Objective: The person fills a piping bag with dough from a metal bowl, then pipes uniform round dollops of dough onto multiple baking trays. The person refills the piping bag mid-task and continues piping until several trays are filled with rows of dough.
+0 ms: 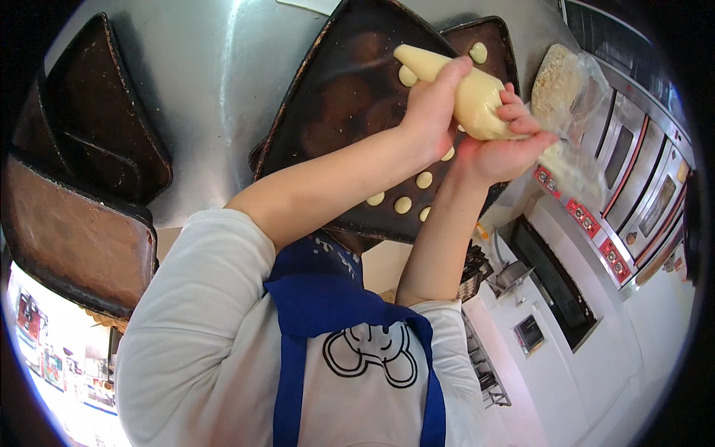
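Note:
A clear piping bag (480, 106) full of pale yellow batter lies slanted between my hands, its narrow tip towards the upper left. My left hand (433, 112) is wrapped around the front part of the bag. Around its gathered rear end my right hand (503, 148) is closed, and the loose plastic trails off beyond it. Beneath them is a dark baking tray (341, 106) bearing several round batter dollops (403, 205); one of these lies just below the bag's tip. My forearms and the bag hide part of the tray.
Another dark tray (494, 33) with a batter dollop lies partly under the first. More baking trays (84, 234) stand at the left on the metal worktop (190, 84). A plastic bag of crumbly or flaky material (553, 81) is at the right, near a deck oven (620, 162).

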Demonstrator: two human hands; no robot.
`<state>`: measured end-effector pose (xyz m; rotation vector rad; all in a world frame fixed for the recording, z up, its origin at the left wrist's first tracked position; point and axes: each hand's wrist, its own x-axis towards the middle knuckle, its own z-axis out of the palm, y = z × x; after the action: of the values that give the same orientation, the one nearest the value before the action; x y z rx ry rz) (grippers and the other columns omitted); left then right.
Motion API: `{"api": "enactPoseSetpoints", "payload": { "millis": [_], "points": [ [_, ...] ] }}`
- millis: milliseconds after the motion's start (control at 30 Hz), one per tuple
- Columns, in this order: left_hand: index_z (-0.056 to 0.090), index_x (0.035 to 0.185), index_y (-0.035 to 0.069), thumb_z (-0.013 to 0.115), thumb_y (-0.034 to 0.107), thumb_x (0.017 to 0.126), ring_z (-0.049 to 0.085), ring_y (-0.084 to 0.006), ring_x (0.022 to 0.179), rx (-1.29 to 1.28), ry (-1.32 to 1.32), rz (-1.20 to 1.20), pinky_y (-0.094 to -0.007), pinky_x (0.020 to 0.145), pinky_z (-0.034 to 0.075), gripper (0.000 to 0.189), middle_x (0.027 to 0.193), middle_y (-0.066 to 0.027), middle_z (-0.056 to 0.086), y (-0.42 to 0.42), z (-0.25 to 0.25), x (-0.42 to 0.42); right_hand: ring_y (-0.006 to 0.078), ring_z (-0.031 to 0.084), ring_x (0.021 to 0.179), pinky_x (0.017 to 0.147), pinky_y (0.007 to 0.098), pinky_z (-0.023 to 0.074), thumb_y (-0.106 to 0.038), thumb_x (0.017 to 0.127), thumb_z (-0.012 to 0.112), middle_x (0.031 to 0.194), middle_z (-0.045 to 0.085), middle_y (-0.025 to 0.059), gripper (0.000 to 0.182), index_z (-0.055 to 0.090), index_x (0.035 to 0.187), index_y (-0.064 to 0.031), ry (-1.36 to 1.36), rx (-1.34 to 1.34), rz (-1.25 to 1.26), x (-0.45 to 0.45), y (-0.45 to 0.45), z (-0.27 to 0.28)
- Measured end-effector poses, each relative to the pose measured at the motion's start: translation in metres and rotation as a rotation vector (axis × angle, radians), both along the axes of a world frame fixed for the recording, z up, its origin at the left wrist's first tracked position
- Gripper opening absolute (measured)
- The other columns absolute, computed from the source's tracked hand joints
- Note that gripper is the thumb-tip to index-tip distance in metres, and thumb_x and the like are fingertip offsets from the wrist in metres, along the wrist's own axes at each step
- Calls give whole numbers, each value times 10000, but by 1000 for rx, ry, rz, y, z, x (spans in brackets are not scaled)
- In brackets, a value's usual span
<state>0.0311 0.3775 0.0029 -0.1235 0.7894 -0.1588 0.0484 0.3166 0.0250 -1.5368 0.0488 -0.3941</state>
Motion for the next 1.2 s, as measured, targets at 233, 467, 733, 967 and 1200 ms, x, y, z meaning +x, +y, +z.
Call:
{"api": "enactPoseSetpoints", "payload": {
  "millis": [233, 467, 733, 967, 1200],
  "points": [
    [522, 1199, 27, 505, 456, 909, 553, -269, 1127, -196, -111, 38, -407, 1040, 392, 519, 1189, -140, 583, 22, -36, 3, 186, 449, 501, 775, 419, 487, -280, 984, 331, 490, 397, 35, 420, 313, 597, -115, 11, -169, 142, 17, 41, -19],
    [540, 1166, 23, 516, 460, 904, 564, -272, 1112, -255, -100, 77, -407, 1034, 398, 510, 1192, -143, 591, 28, -40, -2, 150, 445, 453, 586, 325, 455, -254, 996, 357, 476, 424, 34, 394, 353, 642, -81, 68, -128, 135, 18, 49, -27],
    [547, 1135, 24, 604, 354, 878, 583, -280, 1075, -293, -93, -4, -435, 1017, 424, 421, 1160, -141, 604, 33, -41, 9, 174, 462, 488, 677, 370, 509, -309, 1004, 344, 500, 447, 58, 446, 359, 626, -72, 1, -205, -104, 16, 56, -24],
    [535, 1086, 12, 658, 265, 850, 618, -258, 989, -90, -139, -12, -405, 918, 497, 367, 1063, -121, 617, 31, -40, 4, 219, 544, 591, 862, 465, 486, -368, 1008, 309, 527, 474, 72, 501, 345, 597, -84, -71, -40, -64, 2, 35, -24],
    [533, 1132, 46, 646, 277, 866, 614, -243, 1018, -79, -111, -120, -401, 930, 489, 370, 1090, -103, 614, -6, 15, -48, 295, 524, 1149, 1022, 435, 398, -607, 975, 235, 1197, 552, 202, 681, 528, 1050, 3, -111, -176, 120, -62, -17, -2]
  ]
}}
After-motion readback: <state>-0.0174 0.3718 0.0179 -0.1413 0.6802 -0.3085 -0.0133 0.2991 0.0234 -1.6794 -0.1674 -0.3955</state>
